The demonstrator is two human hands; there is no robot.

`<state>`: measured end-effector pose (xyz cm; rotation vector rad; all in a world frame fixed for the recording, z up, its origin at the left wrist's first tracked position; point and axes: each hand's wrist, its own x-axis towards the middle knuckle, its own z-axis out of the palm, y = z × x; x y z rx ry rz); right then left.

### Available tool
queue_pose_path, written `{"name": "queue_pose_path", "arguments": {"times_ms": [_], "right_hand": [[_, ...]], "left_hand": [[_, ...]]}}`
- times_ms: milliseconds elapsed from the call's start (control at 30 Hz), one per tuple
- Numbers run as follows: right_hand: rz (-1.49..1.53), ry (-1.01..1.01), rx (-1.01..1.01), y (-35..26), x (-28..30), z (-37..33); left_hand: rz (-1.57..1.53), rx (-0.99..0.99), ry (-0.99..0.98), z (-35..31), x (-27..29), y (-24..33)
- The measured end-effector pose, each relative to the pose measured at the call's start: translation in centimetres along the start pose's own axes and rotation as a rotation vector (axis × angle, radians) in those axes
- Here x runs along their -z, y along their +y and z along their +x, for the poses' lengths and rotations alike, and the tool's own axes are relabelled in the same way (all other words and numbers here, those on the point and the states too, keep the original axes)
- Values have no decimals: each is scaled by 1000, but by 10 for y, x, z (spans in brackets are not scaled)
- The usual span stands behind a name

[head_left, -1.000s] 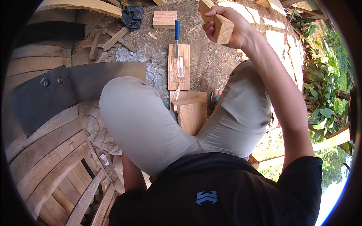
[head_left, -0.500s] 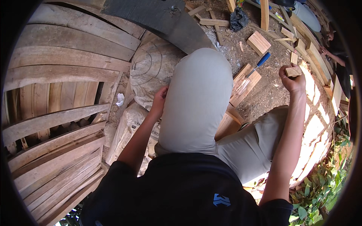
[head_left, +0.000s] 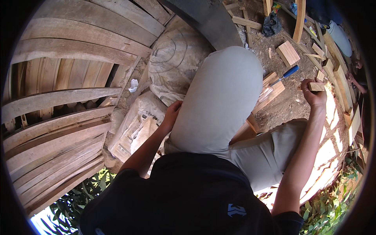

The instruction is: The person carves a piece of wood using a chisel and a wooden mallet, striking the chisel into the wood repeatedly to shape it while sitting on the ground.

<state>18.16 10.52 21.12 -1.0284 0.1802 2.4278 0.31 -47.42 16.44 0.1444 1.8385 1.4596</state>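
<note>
My right hand (head_left: 314,97) is closed round a short wooden block (head_left: 317,86), held out to the right above the ground. A smaller light piece of wood (head_left: 320,75) shows just beyond it; I cannot tell whether the two touch. Against the left side of my raised, grey-trousered leg (head_left: 219,102) rests my left hand (head_left: 171,114), its fingertips mostly hidden by the leg. To the right of the knee, a blue-handled chisel (head_left: 290,71) lies with its blade over a pale piece of timber (head_left: 270,96). Part of that timber is hidden behind my knee.
A plank wall (head_left: 74,51) stands on the left, beside pale filled sacks (head_left: 176,55). Another wooden block (head_left: 288,53), a black plastic bag (head_left: 272,24) and timber offcuts lie ahead. Long boards (head_left: 338,78) line the right, where another person's hand (head_left: 354,80) shows. A dark curved sheet (head_left: 207,19) hangs ahead.
The view has shifted, so the ground and tools appear farther right and lower. My right hand still holds the block, and my left hand stays by the leg.
</note>
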Motion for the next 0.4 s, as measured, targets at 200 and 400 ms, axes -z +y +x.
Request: {"name": "queue_pose_path", "arguments": {"times_ms": [200,400], "right_hand": [[-69,92,146,-13,10,17],[-69,79,182,21,-4,-3]], "left_hand": [[-9,-60,-48,5,-10,12],[42,-20,-84,22,-22,12]]}}
